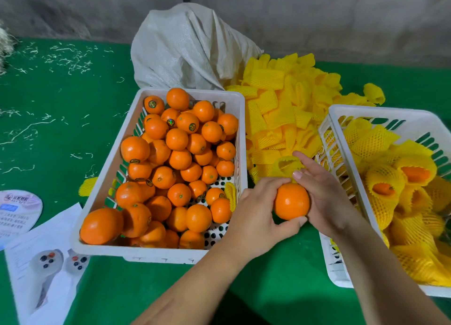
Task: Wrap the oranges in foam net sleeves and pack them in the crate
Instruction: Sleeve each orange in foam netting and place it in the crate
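Covering table, green mat, grey wall behind

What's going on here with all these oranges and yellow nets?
A person is packing fruit. Their left hand grips a bare round orange while the right hand rests against it, fingers reaching to an open yellow foam net sleeve. The white plastic crate of unwrapped oranges sits left; the white crate of sleeved oranges sits right.

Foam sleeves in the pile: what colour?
Yellow foam sleeves, netted; clearest in the head view.
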`<action>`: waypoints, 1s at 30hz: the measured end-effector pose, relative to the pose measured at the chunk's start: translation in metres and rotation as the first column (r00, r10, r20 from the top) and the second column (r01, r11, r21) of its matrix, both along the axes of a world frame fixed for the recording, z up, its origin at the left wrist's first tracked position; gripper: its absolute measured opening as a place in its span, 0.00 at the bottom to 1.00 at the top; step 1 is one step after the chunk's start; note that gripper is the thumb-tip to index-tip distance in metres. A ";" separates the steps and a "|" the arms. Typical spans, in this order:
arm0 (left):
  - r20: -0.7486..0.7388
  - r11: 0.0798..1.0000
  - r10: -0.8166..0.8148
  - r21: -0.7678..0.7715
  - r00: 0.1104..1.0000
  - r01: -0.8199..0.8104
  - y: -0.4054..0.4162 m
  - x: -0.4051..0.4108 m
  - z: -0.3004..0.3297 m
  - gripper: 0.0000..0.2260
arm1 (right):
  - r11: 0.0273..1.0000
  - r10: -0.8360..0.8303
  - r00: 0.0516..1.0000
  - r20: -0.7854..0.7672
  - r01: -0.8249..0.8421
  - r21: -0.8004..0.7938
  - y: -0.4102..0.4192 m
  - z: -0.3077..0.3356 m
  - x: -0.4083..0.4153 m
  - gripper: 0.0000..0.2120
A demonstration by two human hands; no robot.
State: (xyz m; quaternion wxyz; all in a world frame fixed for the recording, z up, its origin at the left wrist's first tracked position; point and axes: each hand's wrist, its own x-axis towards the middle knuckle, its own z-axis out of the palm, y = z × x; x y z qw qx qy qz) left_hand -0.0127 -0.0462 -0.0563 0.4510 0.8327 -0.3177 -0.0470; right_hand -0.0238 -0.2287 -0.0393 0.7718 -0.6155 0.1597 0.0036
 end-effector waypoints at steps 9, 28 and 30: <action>-0.309 0.955 -0.177 -0.283 0.935 0.087 0.007 -0.017 0.006 0.30 | 0.887 -0.313 0.946 -0.079 0.262 -0.381 0.015 0.010 -0.013 0.13; -0.596 0.819 -0.059 -0.488 0.801 -0.303 0.002 -0.013 0.008 0.33 | 0.842 -0.009 0.979 0.203 0.117 -0.527 0.015 0.057 -0.020 0.20; -0.628 0.801 -0.026 -0.479 0.778 -0.359 0.000 -0.009 0.008 0.33 | 0.841 0.080 0.977 0.199 0.041 -0.539 0.017 0.067 -0.024 0.21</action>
